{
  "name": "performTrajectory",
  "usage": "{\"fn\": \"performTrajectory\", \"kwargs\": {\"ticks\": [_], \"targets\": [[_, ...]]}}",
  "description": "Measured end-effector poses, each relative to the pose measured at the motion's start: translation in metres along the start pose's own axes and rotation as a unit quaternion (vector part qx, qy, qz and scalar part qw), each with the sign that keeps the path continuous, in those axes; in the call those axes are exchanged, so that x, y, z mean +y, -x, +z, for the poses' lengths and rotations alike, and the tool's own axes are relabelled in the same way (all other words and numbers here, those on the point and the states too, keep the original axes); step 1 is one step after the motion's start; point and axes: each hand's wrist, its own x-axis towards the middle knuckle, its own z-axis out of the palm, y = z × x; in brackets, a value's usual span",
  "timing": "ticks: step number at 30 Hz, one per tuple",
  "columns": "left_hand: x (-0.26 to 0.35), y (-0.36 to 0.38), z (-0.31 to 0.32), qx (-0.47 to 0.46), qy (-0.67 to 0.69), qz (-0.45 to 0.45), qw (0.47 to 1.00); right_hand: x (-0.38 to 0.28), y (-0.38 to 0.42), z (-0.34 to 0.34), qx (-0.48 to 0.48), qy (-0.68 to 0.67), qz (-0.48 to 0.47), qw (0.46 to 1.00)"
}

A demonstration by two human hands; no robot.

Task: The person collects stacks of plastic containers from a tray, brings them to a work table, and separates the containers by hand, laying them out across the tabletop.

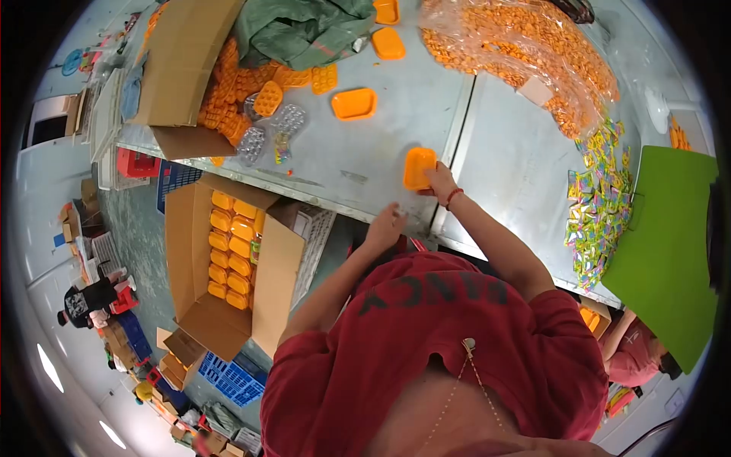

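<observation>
My right hand (440,183), with a red band at the wrist, grips the right edge of an orange tray (419,168) over the metal table (502,183). The tray's hollow side faces up. Near the table's front edge, left of and below that tray, is my left hand (390,222), its fingers bent together; whether something small is between them is too unclear to tell. Another orange tray (354,104) lies farther back on the table, and one more orange tray (388,44) is behind it.
Small orange pieces in clear plastic (525,46) lie back right, beside many colourful packets (598,206). A green board (670,244) stands right. Orange moulded sheets (228,91) spill from a carton at left. Below, an open carton (278,266) holds orange boxes. Other people are farther off.
</observation>
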Motion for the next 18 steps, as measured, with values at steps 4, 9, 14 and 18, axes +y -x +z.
{"fn": "performTrajectory", "kwargs": {"ticks": [4, 9, 14, 18], "targets": [[-0.041, 0.012, -0.041, -0.158, 0.008, -0.015, 0.987, -0.015, -0.038, 0.041, -0.034, -0.158, -0.062, 0.985], [-0.103, 0.032, -0.1, -0.132, 0.081, -0.039, 0.987, 0.004, -0.029, 0.085, 0.068, 0.013, 0.018, 0.997], [-0.163, 0.081, -0.1, -0.086, -0.033, -0.142, 0.986, 0.049, -0.011, 0.096, -0.163, 0.267, 0.071, 0.947], [-0.172, 0.098, -0.042, 0.014, 0.017, -0.258, 0.966, 0.076, -0.004, 0.116, -0.333, 0.469, 0.096, 0.812]]}}
